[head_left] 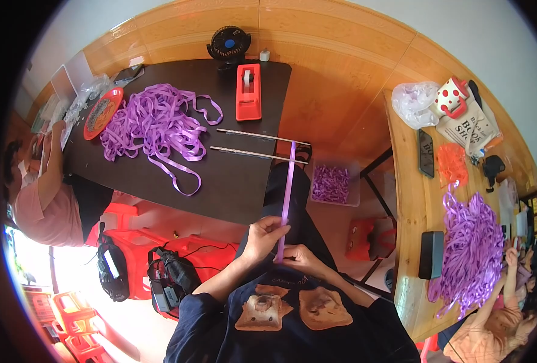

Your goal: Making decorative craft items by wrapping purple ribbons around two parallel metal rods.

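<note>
Dark tabletop (232, 190) sits before a wood-panelled wall (332, 78); 2 silvery rods (253, 135) project past its edge. Purple ribbon (287, 193) runs from the rod ends down to both hands; whether it loops the rods cannot be told. Left hand (265, 239): thumb and fingers pinched on the ribbon. Right hand (305, 261): curled at its lower end, hold unconfirmed. Judgement: light, even tension should keep the strip flat without shifting the rods. Appearance: narrow, straight, slightly glossy.

Two metal rods (250, 134), one fan (230, 42), apparently three ribbon heaps (159, 121).
</note>
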A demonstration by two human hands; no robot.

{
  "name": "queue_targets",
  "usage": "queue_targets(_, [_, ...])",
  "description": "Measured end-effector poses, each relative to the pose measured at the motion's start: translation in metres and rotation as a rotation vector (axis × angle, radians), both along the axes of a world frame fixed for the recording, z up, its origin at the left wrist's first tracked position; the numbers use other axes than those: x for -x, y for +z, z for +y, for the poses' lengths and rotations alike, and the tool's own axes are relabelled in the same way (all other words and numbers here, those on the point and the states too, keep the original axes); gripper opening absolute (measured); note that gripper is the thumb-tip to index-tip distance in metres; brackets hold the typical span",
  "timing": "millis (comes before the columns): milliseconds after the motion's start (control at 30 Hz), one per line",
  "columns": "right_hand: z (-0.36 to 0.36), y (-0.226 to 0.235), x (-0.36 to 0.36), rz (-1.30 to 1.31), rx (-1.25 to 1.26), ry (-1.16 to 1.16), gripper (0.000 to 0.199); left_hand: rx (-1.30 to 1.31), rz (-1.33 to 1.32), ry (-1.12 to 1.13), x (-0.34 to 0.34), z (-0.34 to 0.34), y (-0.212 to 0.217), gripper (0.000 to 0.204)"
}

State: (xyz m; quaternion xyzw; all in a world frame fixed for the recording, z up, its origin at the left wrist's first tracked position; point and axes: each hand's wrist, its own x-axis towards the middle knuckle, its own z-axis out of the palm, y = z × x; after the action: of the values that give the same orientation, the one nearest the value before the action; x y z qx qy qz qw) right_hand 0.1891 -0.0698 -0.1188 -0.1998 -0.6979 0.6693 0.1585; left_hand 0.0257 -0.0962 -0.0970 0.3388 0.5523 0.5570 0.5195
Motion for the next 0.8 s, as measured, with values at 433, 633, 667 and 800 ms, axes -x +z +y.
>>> queue_targets(433, [0.006, -0.003, -0.003, -0.037, -0.106, 0.036, 0.013, 0.041, -0.033, -0.047, 0.006, 0.007, 0.004, 0.012])
queue_targets(633, [0.033, 0.007, -0.013, -0.184, -0.217, -0.261, 0.012, 0.007, -0.065, -0.068, 0.007, 0.005, 0.01, 0.01])
queue_targets(667, [0.043, 0.01, -0.012, -0.166, -0.332, -0.435, 0.014, -0.007, -0.082, -0.073, 0.007, 0.005, 0.014, 0.01])
queue_targets(800, [0.089, 0.057, 0.019, 0.007, -1.09, -0.742, 0.037, -0.01, -0.076, -0.052, 0.008, 0.001, 0.018, 0.009])
